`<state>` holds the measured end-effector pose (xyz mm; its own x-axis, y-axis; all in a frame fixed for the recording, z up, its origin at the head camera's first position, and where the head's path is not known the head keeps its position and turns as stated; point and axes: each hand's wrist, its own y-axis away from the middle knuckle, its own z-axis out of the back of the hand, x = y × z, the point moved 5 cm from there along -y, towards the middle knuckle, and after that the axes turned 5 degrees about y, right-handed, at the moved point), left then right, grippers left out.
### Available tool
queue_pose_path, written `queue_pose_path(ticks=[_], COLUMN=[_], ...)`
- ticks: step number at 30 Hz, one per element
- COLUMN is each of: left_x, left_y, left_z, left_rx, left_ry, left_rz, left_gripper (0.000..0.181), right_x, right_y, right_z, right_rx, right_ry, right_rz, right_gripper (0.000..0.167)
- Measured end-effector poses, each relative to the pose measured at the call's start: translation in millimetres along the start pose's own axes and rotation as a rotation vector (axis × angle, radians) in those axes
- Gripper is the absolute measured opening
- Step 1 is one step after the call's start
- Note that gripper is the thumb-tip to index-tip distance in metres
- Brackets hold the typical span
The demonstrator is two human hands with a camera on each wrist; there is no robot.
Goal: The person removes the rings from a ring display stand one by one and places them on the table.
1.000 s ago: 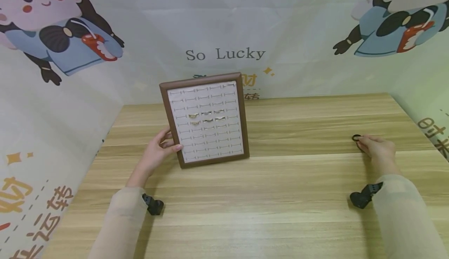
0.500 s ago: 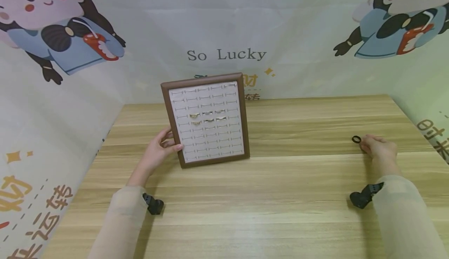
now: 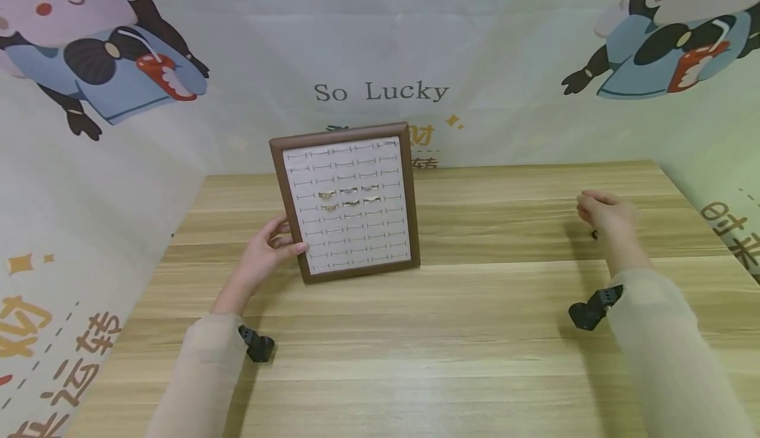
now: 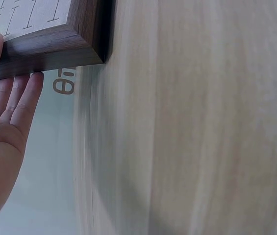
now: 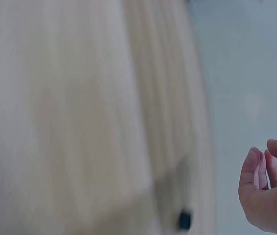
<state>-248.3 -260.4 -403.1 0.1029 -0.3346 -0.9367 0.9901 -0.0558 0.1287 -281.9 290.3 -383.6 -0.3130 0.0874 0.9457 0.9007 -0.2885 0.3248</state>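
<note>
A brown-framed ring display board point(image 3: 356, 240) with a pale slotted panel stands tilted on the table. Several gold and silver rings point(image 3: 351, 202) sit in two of its middle rows. My left hand point(image 3: 270, 253) grips the frame's left side, thumb on the front; the left wrist view shows the fingers point(image 4: 28, 98) along the frame's side. My right hand point(image 3: 611, 220) is raised over the right of the table, fingers bent toward the thumb; whether they pinch anything small cannot be seen. A small black ring point(image 3: 594, 234) lies below it, mostly hidden by the hand.
The wooden table point(image 3: 475, 332) meets a pale printed backdrop point(image 3: 487, 49) along its back and side edges. A small black camera is strapped to each wrist, the left one point(image 3: 256, 344) and the right one point(image 3: 596, 307), both hanging near the tabletop.
My right hand has moved away from the black ring, going up and to the left; the ring stays on the table. My left hand and the display board have kept their place.
</note>
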Motion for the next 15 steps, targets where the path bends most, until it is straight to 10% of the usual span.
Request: queue_pose_path(ticks=[5, 15], left_x=[-1.0, -0.9], left_y=[1.2, 1.0], left_z=[0.1, -0.1], left_rx=[0.002, 0.002], left_ry=[0.006, -0.011], left_rz=[-0.006, 0.001], left_gripper=[0.079, 0.079], right_x=[22.6, 55.4], right_y=[5.9, 43.3], right_z=[-44.3, -128.9], right_rx=[0.051, 0.144], right_ry=[0.134, 0.388], right_rz=[0.123, 0.391], right_gripper=[0.006, 0.041])
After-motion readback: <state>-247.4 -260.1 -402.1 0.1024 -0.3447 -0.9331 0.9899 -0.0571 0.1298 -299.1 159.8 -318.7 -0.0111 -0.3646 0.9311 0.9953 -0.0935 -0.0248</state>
